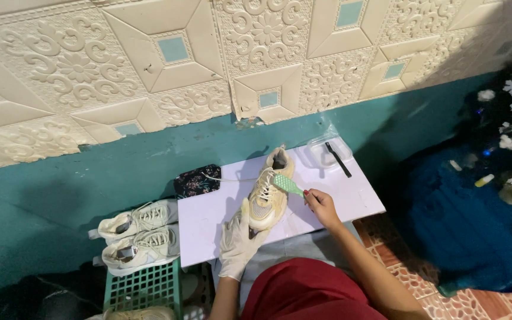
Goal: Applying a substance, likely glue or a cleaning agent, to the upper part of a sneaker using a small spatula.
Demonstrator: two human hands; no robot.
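A: Head view: gloved left hand (pixel 236 242) clamps the cream sneaker (pixel 266 191) on the white board (pixel 351 195); right hand (pixel 321 205) pinches the green brush (pixel 287 184).

B: A hard stroke might tip that sneaker off the board.

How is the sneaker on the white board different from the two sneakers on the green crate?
The sneaker on the white board is steadied by the gloved left hand while the bare right hand holds a green brush against it; the pair on the green crate lies untouched. The board sneaker points its toe toward the person and looks yellowish; the pair lies sideways and looks paler. All three are laced.
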